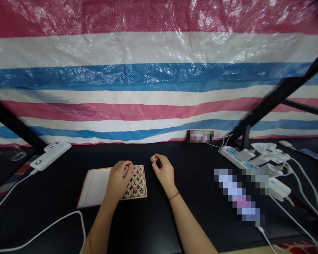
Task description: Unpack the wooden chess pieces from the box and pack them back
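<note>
A shallow open box (145,190) holds rows of round, pale xiangqi pieces (134,183), some with red characters and some with black. Over the left part of these rows lies my left hand (118,179), its fingers bent and its thumb near the index finger. Whether a piece sits between those fingertips is hidden. My right hand (164,173) is to the right of the box, pinching a xiangqi piece (153,158) with red marks just above the black table. The box lid (94,185), white inside, lies to the left, partly covered by my left hand.
A white power bank (51,157) with a cable stands back left, near a clear cup (13,153). To the right are a blurred phone-like device (240,197) and a power strip (237,158) with plugs and cables. Another blurred device (200,136) leans against the striped sheet (137,116).
</note>
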Available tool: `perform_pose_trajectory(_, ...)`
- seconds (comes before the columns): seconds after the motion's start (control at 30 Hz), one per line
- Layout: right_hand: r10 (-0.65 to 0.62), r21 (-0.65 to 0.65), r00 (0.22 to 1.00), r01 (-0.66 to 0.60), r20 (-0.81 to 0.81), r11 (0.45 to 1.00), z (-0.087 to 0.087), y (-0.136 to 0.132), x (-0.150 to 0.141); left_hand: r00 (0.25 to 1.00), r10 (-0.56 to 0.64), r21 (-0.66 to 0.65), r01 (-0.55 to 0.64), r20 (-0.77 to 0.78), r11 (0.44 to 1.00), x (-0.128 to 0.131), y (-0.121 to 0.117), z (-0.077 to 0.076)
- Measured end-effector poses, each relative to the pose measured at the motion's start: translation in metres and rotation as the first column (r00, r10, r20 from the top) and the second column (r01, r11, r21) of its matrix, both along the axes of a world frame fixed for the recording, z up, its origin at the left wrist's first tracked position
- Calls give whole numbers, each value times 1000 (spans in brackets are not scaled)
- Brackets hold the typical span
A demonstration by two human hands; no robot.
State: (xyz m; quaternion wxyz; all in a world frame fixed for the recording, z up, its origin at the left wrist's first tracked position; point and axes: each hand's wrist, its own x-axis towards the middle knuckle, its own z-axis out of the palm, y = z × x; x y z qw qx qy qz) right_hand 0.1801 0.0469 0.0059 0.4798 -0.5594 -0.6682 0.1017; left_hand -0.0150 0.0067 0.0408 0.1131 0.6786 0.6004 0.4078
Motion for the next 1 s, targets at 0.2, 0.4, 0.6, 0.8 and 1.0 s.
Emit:
perform_pose_trajectory(0.2,23,-59,995,-17,101,998,-15,11,7,999,34,-29,-35,-11,999,-8,3,-3)
perform_pose_trajectory(0.4,61,-51,988,-55,139,997,-17,11,7,999,27,-51,-28,-26,998,-8,2,-4)
perform_pose_trajectory(0.6,48,-78,983,-35,176,996,-21,14,8,998,48,-84,-51,-34,995,-11,4,-7)
perform_pose_trajectory(0.8,49,-94,980,-31,194,995,-21,15,8,994,94,-141,-101,-57,985,-13,3,-8)
perform_pose_trajectory(1.0,52,-111,982,-32,179,993,-17,13,7,992,104,-186,-115,-67,976,-13,4,-9)
